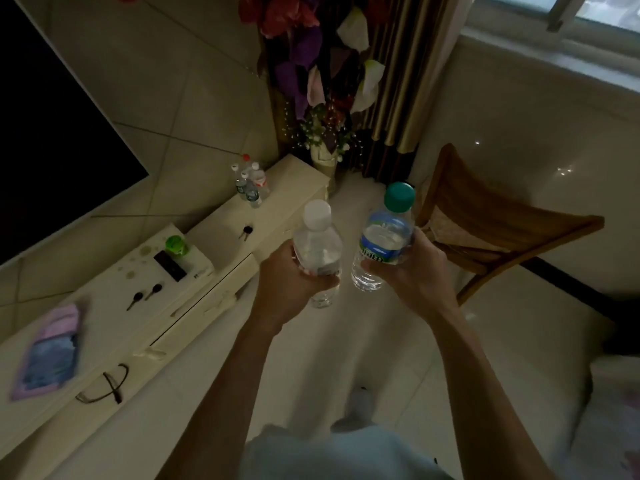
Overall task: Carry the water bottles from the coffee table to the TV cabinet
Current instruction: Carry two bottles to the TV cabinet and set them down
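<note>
A clear water bottle with a white cap [318, 245] is gripped round its middle by the left hand [285, 287], fingers curled about it. Just beside it, not touching, a bottle with a green cap [387, 237] and a blue-green label is held the same way by the right hand [414, 271]. Both bottles are upright, tilted slightly, and are held over the tiled floor [346, 358], off the front edge of the TV cabinet [221, 216].

At the cabinet's far end, near its back edge, stands a cluster of small bottles [251, 184]. Nearer along the top lie a bunch of keys [246, 232], a white box [199, 261] with a green object [176, 244] on it, a black device [169, 266], two more keys [145, 294], a pair of glasses [104, 386] at the front edge and a pink booklet [52, 355]. A dark TV [52, 116] hangs above. Beyond the cabinet's far end is a vase of flowers [323, 160]; a wooden chair [485, 233] stands to the right.
</note>
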`<state>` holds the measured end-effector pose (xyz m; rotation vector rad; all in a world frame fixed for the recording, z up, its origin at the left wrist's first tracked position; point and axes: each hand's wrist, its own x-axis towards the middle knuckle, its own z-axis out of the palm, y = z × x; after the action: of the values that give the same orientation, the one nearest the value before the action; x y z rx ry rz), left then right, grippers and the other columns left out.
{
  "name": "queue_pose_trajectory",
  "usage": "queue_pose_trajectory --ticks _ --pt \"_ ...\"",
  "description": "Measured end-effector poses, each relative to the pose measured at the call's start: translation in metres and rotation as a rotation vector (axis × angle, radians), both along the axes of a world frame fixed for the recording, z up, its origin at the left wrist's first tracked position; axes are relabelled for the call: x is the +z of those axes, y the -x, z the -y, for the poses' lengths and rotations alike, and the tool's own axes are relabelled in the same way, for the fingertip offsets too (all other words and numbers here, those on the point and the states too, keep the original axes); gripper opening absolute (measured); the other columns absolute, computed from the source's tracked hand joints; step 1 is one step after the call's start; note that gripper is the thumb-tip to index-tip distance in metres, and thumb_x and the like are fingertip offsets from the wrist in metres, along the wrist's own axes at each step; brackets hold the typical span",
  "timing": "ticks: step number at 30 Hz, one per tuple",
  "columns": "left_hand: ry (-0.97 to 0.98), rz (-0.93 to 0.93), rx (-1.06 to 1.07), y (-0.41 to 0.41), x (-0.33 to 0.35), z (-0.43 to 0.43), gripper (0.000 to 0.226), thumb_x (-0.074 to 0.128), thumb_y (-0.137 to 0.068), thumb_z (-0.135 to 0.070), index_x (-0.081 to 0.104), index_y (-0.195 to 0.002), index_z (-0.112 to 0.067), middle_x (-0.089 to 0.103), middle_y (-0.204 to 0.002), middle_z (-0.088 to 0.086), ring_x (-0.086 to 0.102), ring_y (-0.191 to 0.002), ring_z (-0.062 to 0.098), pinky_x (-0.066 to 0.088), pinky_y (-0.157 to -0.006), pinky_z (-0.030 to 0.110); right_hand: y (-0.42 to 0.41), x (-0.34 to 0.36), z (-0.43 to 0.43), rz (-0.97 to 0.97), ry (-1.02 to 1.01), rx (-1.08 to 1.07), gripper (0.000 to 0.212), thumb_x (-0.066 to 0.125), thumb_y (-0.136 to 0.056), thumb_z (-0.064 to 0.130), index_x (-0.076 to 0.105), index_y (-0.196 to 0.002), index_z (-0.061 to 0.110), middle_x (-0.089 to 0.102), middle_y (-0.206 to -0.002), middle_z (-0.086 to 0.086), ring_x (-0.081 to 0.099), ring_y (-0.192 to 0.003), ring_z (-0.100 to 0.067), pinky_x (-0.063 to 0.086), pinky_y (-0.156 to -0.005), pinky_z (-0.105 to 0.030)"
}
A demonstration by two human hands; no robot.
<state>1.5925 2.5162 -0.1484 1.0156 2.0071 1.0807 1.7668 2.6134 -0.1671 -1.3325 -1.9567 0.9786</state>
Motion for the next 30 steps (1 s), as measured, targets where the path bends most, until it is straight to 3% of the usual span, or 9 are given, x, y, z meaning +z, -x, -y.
queue_pose_trajectory --ticks 6,12,17,22,30 --pt "-0.003 -0.008 0.102 -0.016 0.007 -0.038 0.069 0.09 -0.057 -0.023 0.059 -0.119 -0.019 0.066 -0.104 -0.01 0.061 -0.092 0.007 0.042 -0.069 0.011 -0.015 0.012 -0.061 0.056 -0.061 0.043 0.07 0.088 -0.062 0.035 0.055 -0.12 0.018 0.067 -0.115 0.0 0.065 -0.098 -0.014 0.057 -0.085 -0.035" --pt "0.014 -0.012 0.18 -0.011 0.001 -0.064 0.071 0.091 -0.056 -0.024 0.059 -0.12 -0.019 0.067 -0.108 -0.007 0.063 -0.098 0.012 0.048 -0.081 0.026 -0.006 0.008 -0.096 0.074 -0.046 0.118 0.07 0.087 -0.062 0.038 0.054 -0.122 0.021 0.067 -0.116 0.002 0.064 -0.096 -0.011 0.058 -0.082 -0.036" --pt "0.035 -0.007 0.224 0.006 -0.008 -0.081 0.072 0.09 -0.056 -0.023 0.059 -0.12 -0.019 0.067 -0.11 -0.006 0.063 -0.099 0.012 0.046 -0.079 0.025 0.018 0.006 -0.116 0.068 -0.014 0.167 0.069 0.087 -0.064 0.036 0.054 -0.123 0.023 0.067 -0.113 0.007 0.062 -0.096 -0.008 0.052 -0.082 -0.024" --pt "0.037 0.006 0.265 0.035 -0.017 -0.106 0.07 0.091 -0.056 -0.024 0.059 -0.118 -0.018 0.068 -0.109 -0.006 0.063 -0.098 0.013 0.05 -0.085 0.03 0.058 0.001 -0.139 0.097 0.02 0.227 0.07 0.087 -0.065 0.035 0.053 -0.125 0.024 0.067 -0.116 0.007 0.063 -0.099 -0.009 0.054 -0.087 -0.03" --pt "0.054 0.073 0.306 0.119 -0.032 -0.171 0.066 0.089 -0.058 -0.027 0.058 -0.116 -0.021 0.064 -0.105 -0.007 0.061 -0.097 0.014 0.048 -0.083 0.03 0.155 -0.009 -0.203 0.179 0.038 0.293 0.063 0.086 -0.064 0.04 0.053 -0.118 0.032 0.061 -0.102 0.019 0.063 -0.092 -0.002 0.051 -0.08 -0.022"
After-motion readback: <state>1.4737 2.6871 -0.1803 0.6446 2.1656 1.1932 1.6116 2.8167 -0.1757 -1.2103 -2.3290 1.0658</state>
